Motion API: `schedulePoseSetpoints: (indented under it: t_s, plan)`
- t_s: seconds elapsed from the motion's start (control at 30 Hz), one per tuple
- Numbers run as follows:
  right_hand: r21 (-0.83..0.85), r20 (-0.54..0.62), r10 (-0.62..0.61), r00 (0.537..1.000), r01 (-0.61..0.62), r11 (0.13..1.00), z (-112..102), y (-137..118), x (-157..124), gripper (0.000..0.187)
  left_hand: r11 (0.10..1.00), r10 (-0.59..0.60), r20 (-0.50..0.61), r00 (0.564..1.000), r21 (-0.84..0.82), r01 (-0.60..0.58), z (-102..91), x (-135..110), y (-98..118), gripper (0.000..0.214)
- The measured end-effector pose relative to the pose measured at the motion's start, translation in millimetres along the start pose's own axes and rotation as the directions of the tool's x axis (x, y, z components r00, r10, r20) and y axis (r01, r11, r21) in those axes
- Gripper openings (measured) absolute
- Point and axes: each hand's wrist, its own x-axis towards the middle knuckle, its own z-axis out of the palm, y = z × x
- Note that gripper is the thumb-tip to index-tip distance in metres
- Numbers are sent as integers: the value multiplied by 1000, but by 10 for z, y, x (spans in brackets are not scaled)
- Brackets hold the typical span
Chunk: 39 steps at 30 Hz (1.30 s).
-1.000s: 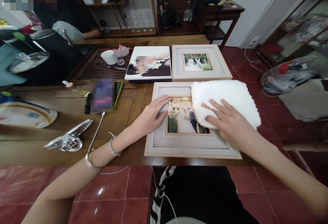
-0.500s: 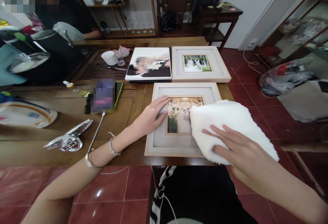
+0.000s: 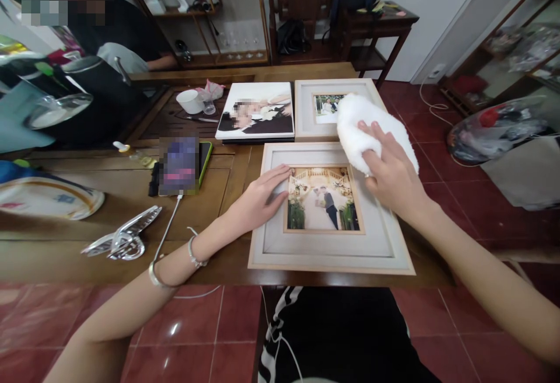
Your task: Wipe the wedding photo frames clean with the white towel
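Observation:
A pale wooden picture frame with a couple's photo lies on the table's front part. My left hand rests on its left side, fingers stretched out. A fluffy white cloth is gripped in my right hand, over the frame's upper right corner. The cloth also covers the right part of a second picture frame behind. Left of that one lies a white-edged photo print on something dark.
On the wooden table to the left are a silver hair clip, a charging phone, a dropper bottle and a white cup. A person in dark clothing is at the far left. A plastic bag stands on the right.
My right hand has carried the white cloth away from me, from the near frame's lower right to its upper right corner, uncovering its photo. My left hand stays in place.

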Motion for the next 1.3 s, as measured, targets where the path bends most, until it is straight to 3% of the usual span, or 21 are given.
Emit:
schedulePoseSetpoints:
  t_s: [0.13, 0.23, 0.57, 0.77, 0.87, 1.0, 1.2, 1.3]
  plan:
    - [-50, 149, -73, 986, 81, 995, 147, -14, 92, 48, 1000, -13, 3, 1000, -2, 13, -8, 8, 5, 41]
    - [-88, 230, -86, 969, 109, 990, 127, -168, 17, 46, 1000, -17, 7, 1000, -4, 17, -7, 9, 1, 40]
    - [-36, 328, -159, 931, 180, 983, -326, -766, -552, 36, 1000, 16, -1, 1000, 16, -16, 18, -9, -19, 41]
    - [106, 300, -251, 920, 229, 968, -581, -899, -823, 54, 1000, 28, -15, 999, 15, -28, 34, -12, -35, 40]
    - [144, 311, -247, 918, 211, 967, -592, -878, -794, 59, 999, 34, -15, 999, 16, -34, 31, -11, -37, 41]
    - [158, 255, -177, 951, 139, 978, -445, -727, -616, 57, 999, 30, -9, 999, 14, -30, 18, -10, -26, 41]
    - [168, 162, 41, 986, -68, 983, -114, -297, -141, 56, 999, 29, 18, 999, 28, -30, 10, -12, -22, 42]
    - [138, 185, 44, 982, -71, 988, 39, -131, 121, 60, 999, 23, 18, 1000, 27, -23, 9, -9, -27, 42]
